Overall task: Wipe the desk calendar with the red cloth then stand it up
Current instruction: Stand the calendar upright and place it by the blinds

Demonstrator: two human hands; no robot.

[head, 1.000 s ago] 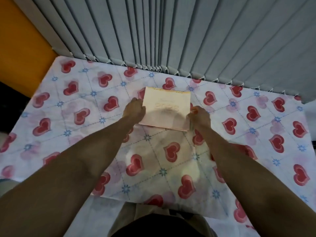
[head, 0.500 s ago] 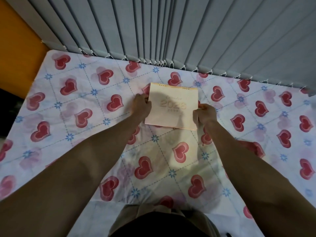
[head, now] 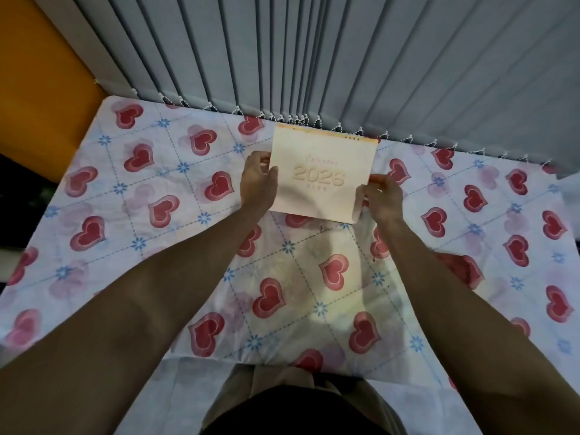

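The desk calendar [head: 320, 174] is a pale cream card with "2026" embossed on its cover and a spiral binding along its top edge. It is tilted up off the table, its top near the blinds. My left hand [head: 259, 182] grips its left edge, thumb on the cover. My right hand [head: 381, 196] pinches its lower right corner. A red cloth [head: 461, 268] lies on the table to the right, partly hidden behind my right forearm.
The table [head: 157, 246] wears a white cover with red hearts and blue flowers. Grey vertical blinds [head: 345, 58] hang right behind the calendar. An orange wall [head: 37, 89] is at the left. My torso is at the table's near edge.
Both hands have raised the calendar from lying flat to tilted up, and it has moved farther back toward the blinds. The cover now faces me.
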